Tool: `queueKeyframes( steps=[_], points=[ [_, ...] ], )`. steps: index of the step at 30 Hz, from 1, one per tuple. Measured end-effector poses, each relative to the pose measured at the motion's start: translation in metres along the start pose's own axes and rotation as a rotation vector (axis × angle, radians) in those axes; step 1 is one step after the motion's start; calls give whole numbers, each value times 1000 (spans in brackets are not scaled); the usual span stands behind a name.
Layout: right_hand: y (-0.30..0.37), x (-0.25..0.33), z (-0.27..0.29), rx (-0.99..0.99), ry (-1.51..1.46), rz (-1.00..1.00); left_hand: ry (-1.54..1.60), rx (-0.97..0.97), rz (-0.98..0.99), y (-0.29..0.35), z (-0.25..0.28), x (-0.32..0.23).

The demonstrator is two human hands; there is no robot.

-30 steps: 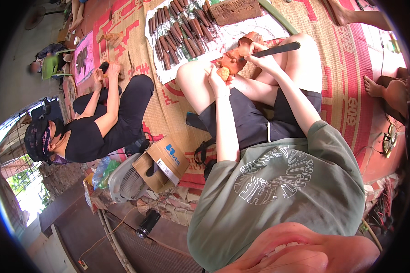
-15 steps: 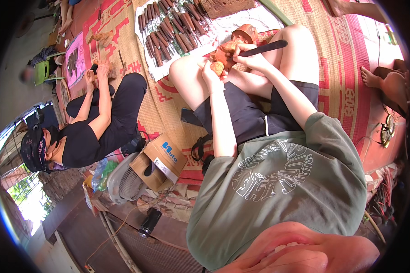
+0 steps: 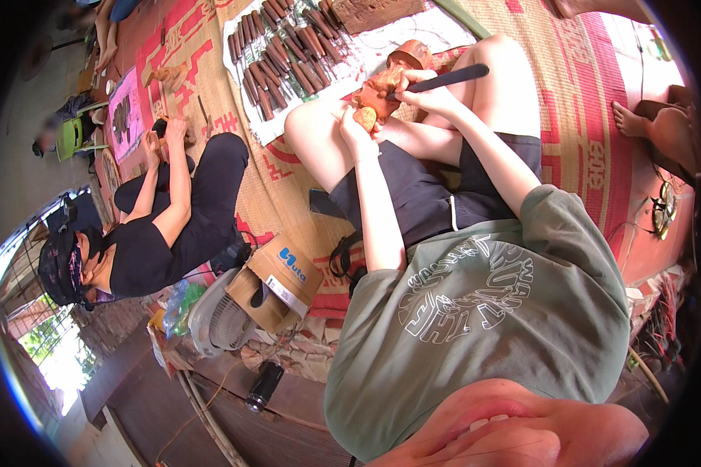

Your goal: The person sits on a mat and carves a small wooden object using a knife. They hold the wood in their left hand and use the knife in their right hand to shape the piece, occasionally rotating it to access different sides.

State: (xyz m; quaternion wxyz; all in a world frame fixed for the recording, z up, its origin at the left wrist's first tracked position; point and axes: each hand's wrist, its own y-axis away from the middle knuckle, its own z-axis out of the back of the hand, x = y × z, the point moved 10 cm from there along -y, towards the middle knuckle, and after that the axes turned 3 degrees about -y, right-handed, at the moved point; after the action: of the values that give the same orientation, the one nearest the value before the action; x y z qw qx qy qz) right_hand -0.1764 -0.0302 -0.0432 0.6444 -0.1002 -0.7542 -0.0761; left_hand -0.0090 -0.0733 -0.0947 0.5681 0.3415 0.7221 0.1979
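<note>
A reddish-brown wood carving (image 3: 378,87) rests between my bent legs, its rounded, paler end (image 3: 364,118) toward me. My left hand (image 3: 355,134) is closed around that near end. My right hand (image 3: 430,95) grips a carving tool (image 3: 458,76) with a long dark handle, slanting up to the right. The tool's working tip is hidden by my fingers and the carving. Just beyond my left knee, several wooden-handled chisels (image 3: 292,58) lie in rows on a white cloth (image 3: 269,131).
On my left another person (image 3: 156,226) in black sits working with both hands on the patterned mat (image 3: 265,194). A cardboard box (image 3: 276,280) and a grey fan (image 3: 218,319) stand near my left side. A wooden block (image 3: 374,12) lies beyond the chisels. Someone's bare foot (image 3: 629,121) is at right.
The view has shifted slightly. My hands keep nearly the same hold on the carving and tool. The other person's hands have moved a little.
</note>
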Motion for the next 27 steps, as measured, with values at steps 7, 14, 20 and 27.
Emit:
queueKeyframes(
  steps=[7,14,20,27],
  points=[
    [1,-1,-3,21,0,-29,-8,-27,14,-2,2,0],
    [10,6,-14,77,-7,45,-6,20,17,-6,2,7],
    [7,9,-15,72,57,29,3,-11,4,-2,0,4],
    [5,6,1,6,126,22,20,-11,35,5,-2,3]
  ],
)
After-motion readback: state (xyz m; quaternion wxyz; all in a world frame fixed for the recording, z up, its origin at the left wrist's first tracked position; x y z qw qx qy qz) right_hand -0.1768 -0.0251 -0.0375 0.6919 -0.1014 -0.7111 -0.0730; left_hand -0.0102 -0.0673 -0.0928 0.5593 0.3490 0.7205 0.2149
